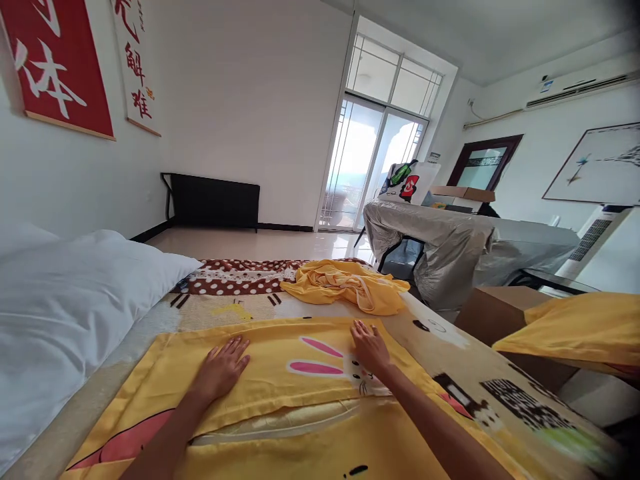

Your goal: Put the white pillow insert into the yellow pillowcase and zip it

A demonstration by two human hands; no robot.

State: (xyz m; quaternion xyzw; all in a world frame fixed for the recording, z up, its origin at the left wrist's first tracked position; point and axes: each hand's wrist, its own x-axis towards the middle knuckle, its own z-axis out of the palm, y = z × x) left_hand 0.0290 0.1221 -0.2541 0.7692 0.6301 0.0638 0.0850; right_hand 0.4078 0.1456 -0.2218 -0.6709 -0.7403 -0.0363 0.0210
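A yellow pillowcase [270,360] with a white rabbit face and pink ears lies spread on the bed in front of me. Its upper part is folded over, and a long slit shows a paler inside along the fold. My left hand [223,367] rests flat on the cloth left of the rabbit's ears, fingers a little apart. Over the rabbit's head, near the far right corner, my right hand [369,348] also lies flat with fingers extended. Neither hand grips anything. A crumpled yellow cloth [350,283] sits just beyond the pillowcase.
White bedding [85,307] is heaped on the left. A brown polka-dot cloth [240,277] lies along the bed's far edge. On the right are a cardboard box [487,320], another yellow cloth [580,323] and a table under a grey cover [440,230] bearing bags and boxes.
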